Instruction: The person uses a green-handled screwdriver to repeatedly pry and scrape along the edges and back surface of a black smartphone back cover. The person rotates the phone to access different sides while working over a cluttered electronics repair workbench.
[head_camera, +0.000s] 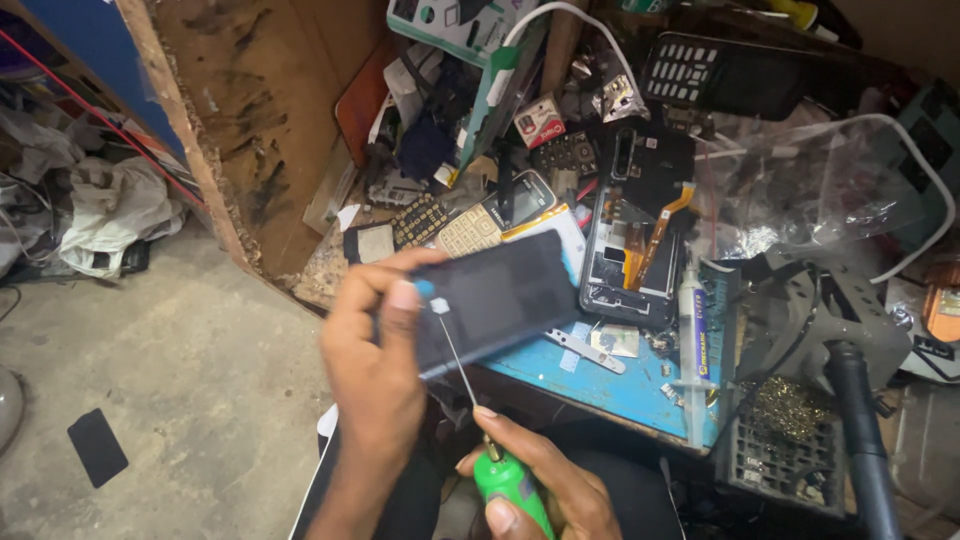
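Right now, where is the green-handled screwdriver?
In the head view, bottom centre: the right hand holds the green-handled screwdriver, its thin shaft reaching up to the dark phone panel held in the left hand.

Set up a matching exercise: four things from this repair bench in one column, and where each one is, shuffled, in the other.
Things:
1. dark phone panel
2. green-handled screwdriver
3. opened phone with orange flex cable
4. adhesive syringe

Places:
A. lying on the blue mat, right of the opened phone
B. gripped in the right hand
C. held up by the left hand
D. flat on the bench behind the held panel

Pairs: 1-C, 2-B, 3-D, 4-A
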